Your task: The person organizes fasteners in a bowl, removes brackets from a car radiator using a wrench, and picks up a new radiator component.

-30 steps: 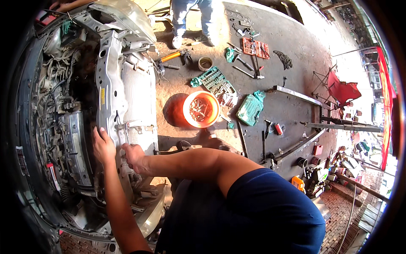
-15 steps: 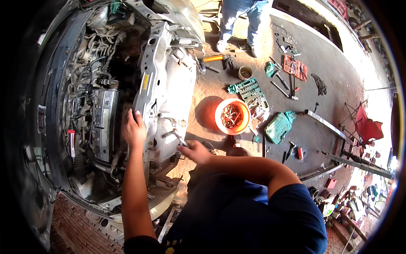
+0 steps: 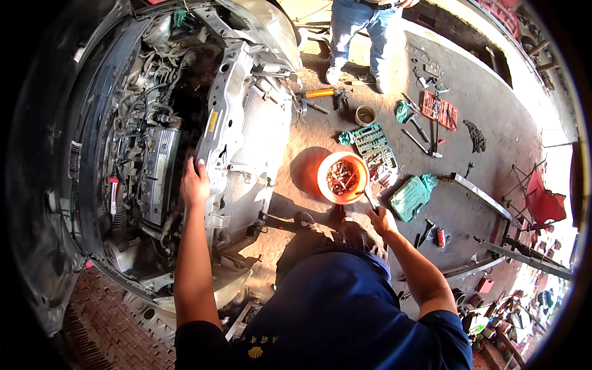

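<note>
My left hand (image 3: 196, 187) rests on the inner edge of the car's front crossmember (image 3: 216, 139), beside the engine (image 3: 159, 176). Its fingers stretch forward, apart, and hold nothing that I can see. Out to the right, my right hand (image 3: 383, 221) is closed round a slim metal ratchet wrench (image 3: 371, 198), whose far end is hard to make out. That tool is beside the right rim of an orange bucket (image 3: 324, 188) of bolts and small metal parts (image 3: 341, 176). The radiator (image 3: 250, 145) lies in front of the crossmember.
On the floor lie an open green socket set (image 3: 372, 140), a closed green case (image 3: 408, 200), a red tool tray (image 3: 440, 111), a round tin (image 3: 365, 115) and a yellow-handled tool (image 3: 319, 94). Another person's legs (image 3: 361, 40) stand at the back. Metal bars (image 3: 481, 192) lie at right.
My right hand has swung from the radiator's front out to the right, carrying the ratchet wrench to the bucket's side. My left hand stays on the crossmember.
</note>
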Available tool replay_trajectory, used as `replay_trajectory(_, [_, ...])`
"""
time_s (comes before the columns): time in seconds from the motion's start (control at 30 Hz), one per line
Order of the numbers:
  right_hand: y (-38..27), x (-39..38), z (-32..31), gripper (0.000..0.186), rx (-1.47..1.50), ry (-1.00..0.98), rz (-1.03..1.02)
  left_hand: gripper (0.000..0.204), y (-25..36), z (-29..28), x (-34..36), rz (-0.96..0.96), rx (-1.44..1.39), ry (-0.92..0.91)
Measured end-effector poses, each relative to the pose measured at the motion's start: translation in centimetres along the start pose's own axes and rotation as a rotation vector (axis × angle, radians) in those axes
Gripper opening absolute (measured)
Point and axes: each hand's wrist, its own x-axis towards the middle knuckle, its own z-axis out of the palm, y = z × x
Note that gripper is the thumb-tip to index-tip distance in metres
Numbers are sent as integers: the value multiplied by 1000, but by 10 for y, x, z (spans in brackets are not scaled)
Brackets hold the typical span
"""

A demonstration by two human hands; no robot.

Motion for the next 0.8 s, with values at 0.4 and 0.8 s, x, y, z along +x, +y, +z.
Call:
replay_trajectory(0.4, [139,49,21,32,-224,-101,-38,61,18,11,-12,-181,64,-2])
replay_trajectory(0.8, [136,110,32,36,-387,-270,105,56,-5,19,-10,-84,54,42])
